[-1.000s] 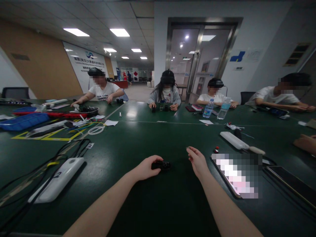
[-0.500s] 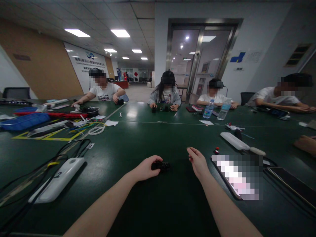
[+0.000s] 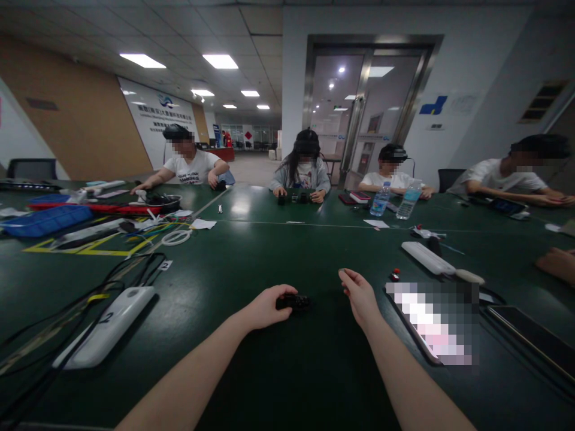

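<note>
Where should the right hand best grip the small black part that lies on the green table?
Probably by its bare right end, coming from the right: the small black part lies sideways on the table, the left hand covers its left end, and the open right hand is on that side.

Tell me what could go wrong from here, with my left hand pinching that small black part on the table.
1. The small black part is dark against the dark green table. If it slips from the left hand, it could be hard to spot.
2. The right hand hangs open beside the phone and a small red-capped piece. A sideways sweep might knock either.
</note>
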The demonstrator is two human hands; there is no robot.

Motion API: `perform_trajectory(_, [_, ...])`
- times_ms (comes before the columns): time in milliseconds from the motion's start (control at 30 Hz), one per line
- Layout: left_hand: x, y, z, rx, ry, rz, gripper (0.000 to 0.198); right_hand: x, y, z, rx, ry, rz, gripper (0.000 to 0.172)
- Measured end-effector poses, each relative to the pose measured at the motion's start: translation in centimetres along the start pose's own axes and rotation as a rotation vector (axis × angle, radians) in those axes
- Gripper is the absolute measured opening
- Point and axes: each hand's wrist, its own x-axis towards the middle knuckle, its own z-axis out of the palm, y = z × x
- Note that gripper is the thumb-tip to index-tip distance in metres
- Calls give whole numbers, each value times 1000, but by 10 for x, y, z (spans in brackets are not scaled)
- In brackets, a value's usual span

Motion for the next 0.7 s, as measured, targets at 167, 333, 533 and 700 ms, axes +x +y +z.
perform_trajectory(167, [0,0,1,1,9,10,43,-1,0,0,-28,-1,-16,48])
perform_trajectory(333, [0,3,2,12,20,5,43,-1,2,-1,-103,-15,-59,49])
perform_trajectory(533, [2,-3,6,34,52,52,41,-11,1,7,-282,-153,-230,40])
perform_trajectory(700, [3,-5,8,24,68,85,40,-36,-10,22,-583,-496,-366,29])
